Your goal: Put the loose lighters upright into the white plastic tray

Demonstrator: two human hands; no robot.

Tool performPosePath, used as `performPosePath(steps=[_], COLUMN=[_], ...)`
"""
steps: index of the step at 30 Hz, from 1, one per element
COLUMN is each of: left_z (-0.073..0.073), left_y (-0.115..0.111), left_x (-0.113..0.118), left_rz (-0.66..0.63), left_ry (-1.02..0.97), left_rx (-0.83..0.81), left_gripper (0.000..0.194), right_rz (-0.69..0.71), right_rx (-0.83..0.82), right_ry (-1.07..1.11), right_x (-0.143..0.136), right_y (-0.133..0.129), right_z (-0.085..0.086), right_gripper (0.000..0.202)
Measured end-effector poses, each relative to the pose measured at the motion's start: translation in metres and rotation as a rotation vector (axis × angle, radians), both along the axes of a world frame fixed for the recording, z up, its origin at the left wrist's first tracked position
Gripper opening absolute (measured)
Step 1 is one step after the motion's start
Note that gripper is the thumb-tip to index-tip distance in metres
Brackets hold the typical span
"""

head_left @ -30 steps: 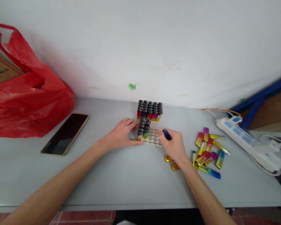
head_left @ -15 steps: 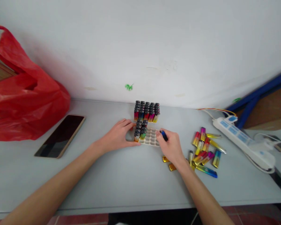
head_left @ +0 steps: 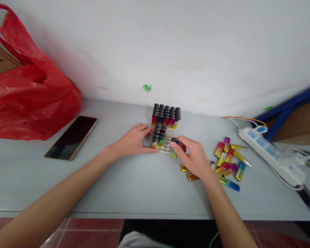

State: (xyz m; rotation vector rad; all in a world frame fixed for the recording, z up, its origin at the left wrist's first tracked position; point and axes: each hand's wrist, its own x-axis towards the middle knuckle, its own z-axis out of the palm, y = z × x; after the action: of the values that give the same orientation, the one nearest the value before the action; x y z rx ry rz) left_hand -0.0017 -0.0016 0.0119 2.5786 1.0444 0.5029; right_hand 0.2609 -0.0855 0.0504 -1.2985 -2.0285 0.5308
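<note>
A right hand (head_left: 195,155) pinched a blue-and-green lighter (head_left: 174,152) near its top between thumb and fingers, the lighter standing about upright at the right front of a white tray (head_left: 165,150) on a gray counter (head_left: 124,186). Whether its base had entered one of the holes could not be told. The left hand (head_left: 135,139) had its grip around the tray's left end, thumb at the front corner and fingers at the rear, just beside black-topped lighters (head_left: 156,136) standing in two columns.

The likeliest trouble, by appearances, lay at the tray's right edge: a base off line with its hole could catch on the rim, and a push there might tilt or slide the light tray if the left hand eased off. A jolt could also knock the block of upright lighters (head_left: 166,115) close behind. The right forearm passed just beside two gold pieces (head_left: 193,177) and a pile of loose lighters (head_left: 229,156), where a low sweep could scatter some toward a white power strip (head_left: 271,156).
</note>
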Motion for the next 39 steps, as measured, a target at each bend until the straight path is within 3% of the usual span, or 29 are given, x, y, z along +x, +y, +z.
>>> performPosePath(steps=[7,10,21,24,27,31,33,35,39], left_z=[0.002,0.002,0.002,0.001,0.001,0.002,0.003,0.003,-0.001], left_y=[-0.001,-0.002,0.0,0.001,0.003,0.004,0.004,0.004,0.006], left_x=[0.001,0.001,0.0,-0.001,-0.002,-0.002,-0.001,0.0,-0.001], left_rz=[0.003,0.007,0.004,0.006,0.008,0.016,0.015,0.025,0.064], left_ry=[-0.001,-0.006,-0.002,0.016,0.037,0.06,0.069,0.067,0.041], left_rx=[-0.015,-0.023,-0.02,-0.002,-0.007,-0.001,-0.004,-0.02,-0.041], left_gripper=[0.073,0.071,0.067,0.066,0.067,0.068,0.068,0.069,0.068], right_rz=[0.085,0.13,0.06,0.058,-0.105,-0.452,-0.518,-0.528,-0.579], right_rx=[-0.043,-0.033,0.075,0.008,-0.003,0.127,0.175,0.206,0.104], right_ry=[0.035,-0.027,-0.367,-0.262,-0.161,-0.09,-0.116,-0.198,-0.413], right_x=[-0.004,-0.007,-0.022,-0.011,0.018,0.064,0.079,0.087,0.089], right_y=[0.002,0.003,0.007,0.011,0.008,-0.025,-0.054,-0.085,-0.129], right_z=[-0.009,-0.016,-0.021,-0.019,-0.003,0.024,0.026,0.016,-0.021], right_gripper=[0.024,0.027,0.044,0.042,0.042,0.031,0.029,0.029,0.052])
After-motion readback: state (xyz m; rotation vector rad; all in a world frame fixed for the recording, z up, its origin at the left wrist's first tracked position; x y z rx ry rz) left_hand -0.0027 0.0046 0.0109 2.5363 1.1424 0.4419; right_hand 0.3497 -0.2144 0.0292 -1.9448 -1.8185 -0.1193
